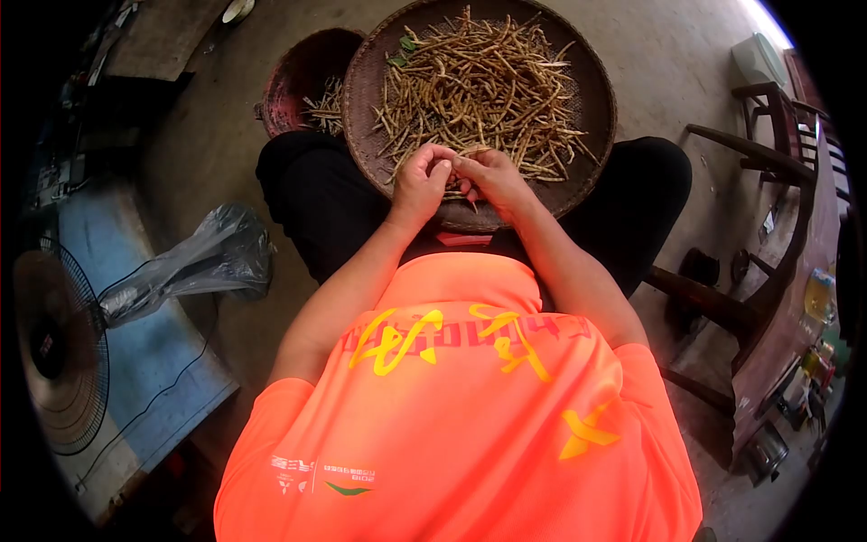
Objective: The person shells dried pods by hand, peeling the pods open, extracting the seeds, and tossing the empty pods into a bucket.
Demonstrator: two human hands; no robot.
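A wide round woven tray [359,117] rests by my knees, heaped with long dry brown bean pods [488,77]. A few green leaves [404,50] lie among the pods at the upper left. Over the tray's near edge, my left hand [421,185] and my right hand [492,178] meet with fingertips close together. The fingers of both are pinched around a pod, mostly hidden by them. Part of it pokes out below the right fingers.
Left of the tray stands a reddish basket [287,86] with some pods inside. A fan [59,348] and a plastic bag [212,257] are at the left, by a bluish table [117,244]. Wooden chairs [768,167] and a cluttered table [768,361] stand at the right.
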